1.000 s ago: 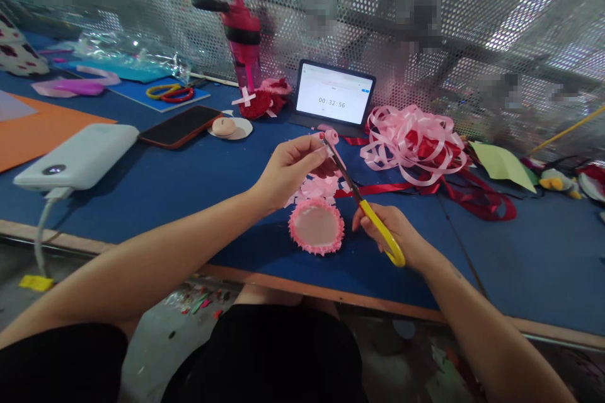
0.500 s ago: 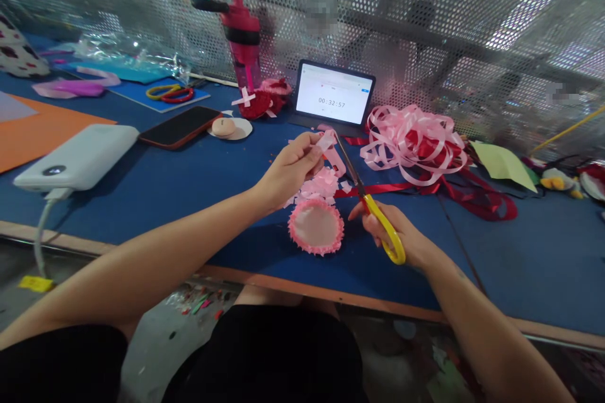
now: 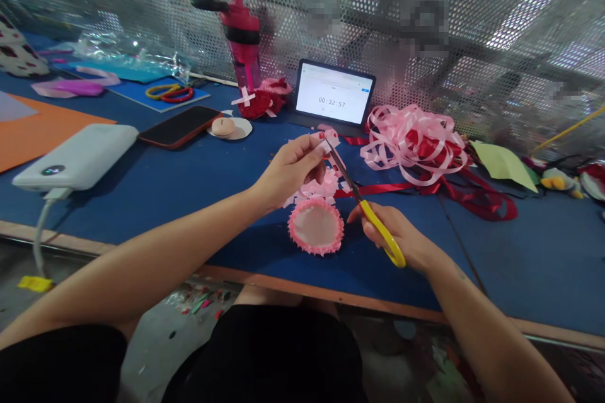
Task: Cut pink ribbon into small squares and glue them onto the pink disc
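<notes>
My left hand point(image 3: 295, 167) pinches a strip of pink ribbon point(image 3: 331, 136) between thumb and fingers above the table. My right hand point(image 3: 394, 233) is closed round the yellow handles of a pair of scissors point(image 3: 382, 233). The scissors' blades point up and left, and their tips reach the ribbon at my left fingertips. Beneath my left hand lies a small pile of cut pink ribbon pieces point(image 3: 319, 187), partly hidden by the hand. Just in front of the pile rests a round disc with a ruffled pink edge point(image 3: 316, 225) and a plain pale middle.
Loose pink ribbon point(image 3: 416, 138) lies tangled with red ribbon point(image 3: 486, 198) at right. A tablet point(image 3: 333, 93) showing a timer stands at the back beside a pink bottle point(image 3: 243, 44). Phone point(image 3: 182, 127), power bank point(image 3: 80, 157) and another pair of scissors point(image 3: 170, 93) lie left.
The scissors' blades have closed together and shifted slightly left, nearer my left fingertips. The ribbon end at those fingertips looks shorter.
</notes>
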Available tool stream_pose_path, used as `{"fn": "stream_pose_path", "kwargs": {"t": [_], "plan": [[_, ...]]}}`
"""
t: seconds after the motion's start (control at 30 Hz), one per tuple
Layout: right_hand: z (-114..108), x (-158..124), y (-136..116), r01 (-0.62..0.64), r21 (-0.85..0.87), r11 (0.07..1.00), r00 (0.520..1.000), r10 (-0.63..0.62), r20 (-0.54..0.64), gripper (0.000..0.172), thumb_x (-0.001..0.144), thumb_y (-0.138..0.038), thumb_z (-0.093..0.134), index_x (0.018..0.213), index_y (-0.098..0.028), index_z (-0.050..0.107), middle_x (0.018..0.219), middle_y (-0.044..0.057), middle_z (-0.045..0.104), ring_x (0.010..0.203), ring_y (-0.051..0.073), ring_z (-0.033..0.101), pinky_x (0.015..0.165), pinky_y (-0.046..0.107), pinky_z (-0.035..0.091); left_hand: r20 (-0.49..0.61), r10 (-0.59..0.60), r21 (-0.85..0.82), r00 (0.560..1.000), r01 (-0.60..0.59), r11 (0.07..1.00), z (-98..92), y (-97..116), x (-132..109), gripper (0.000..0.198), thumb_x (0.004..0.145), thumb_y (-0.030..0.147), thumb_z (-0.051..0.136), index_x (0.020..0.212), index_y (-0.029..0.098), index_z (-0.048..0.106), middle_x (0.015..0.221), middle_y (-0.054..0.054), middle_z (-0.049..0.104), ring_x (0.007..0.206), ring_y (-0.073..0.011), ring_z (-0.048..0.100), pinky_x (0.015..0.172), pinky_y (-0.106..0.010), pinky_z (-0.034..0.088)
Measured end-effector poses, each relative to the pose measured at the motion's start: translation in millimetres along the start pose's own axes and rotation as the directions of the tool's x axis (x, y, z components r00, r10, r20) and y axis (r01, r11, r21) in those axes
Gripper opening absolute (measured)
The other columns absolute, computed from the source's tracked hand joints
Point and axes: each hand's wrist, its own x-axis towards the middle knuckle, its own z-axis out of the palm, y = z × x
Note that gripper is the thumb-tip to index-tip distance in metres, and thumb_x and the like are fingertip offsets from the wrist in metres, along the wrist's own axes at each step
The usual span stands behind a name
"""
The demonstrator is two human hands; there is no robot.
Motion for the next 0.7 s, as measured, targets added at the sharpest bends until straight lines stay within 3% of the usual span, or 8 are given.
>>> {"fn": "stream_pose_path", "kwargs": {"t": [0.4, 0.7], "plan": [[1.8, 0.4, 3.9, 0.022, 0.013, 1.000, 1.000, -0.022, 0.004, 0.056, 0.085, -0.068, 0.032, 0.091, -0.017, 0.054, 0.061, -0.002, 0.046, 0.048, 0.009, 0.042, 0.046, 0.021, 0.034, 0.018, 0.016, 0.020, 1.000, -0.016, 1.000, -0.9, 1.5, -0.3, 0.017, 0.089, 0.017, 0.044, 0.072, 0.017, 0.046, 0.051, 0.004, 0.051, 0.043, -0.0032, 0.040, 0.042, -0.018, 0.025], [-0.3, 0.3, 4.9, 0.025, 0.014, 1.000, 1.000, -0.025, 0.002, 0.055, 0.082, -0.069, 0.040, 0.089, -0.017, 0.056, 0.064, -0.001, 0.048, 0.051, 0.010, 0.042, 0.047, 0.022, 0.035, 0.015, -0.005, 0.012, 1.000, 0.004, 1.000, -1.4, 1.4, 0.5, 0.017, 0.087, 0.018, 0.045, 0.070, 0.017, 0.046, 0.050, 0.003, 0.051, 0.042, -0.0039, 0.039, 0.041, -0.019, 0.024]]}}
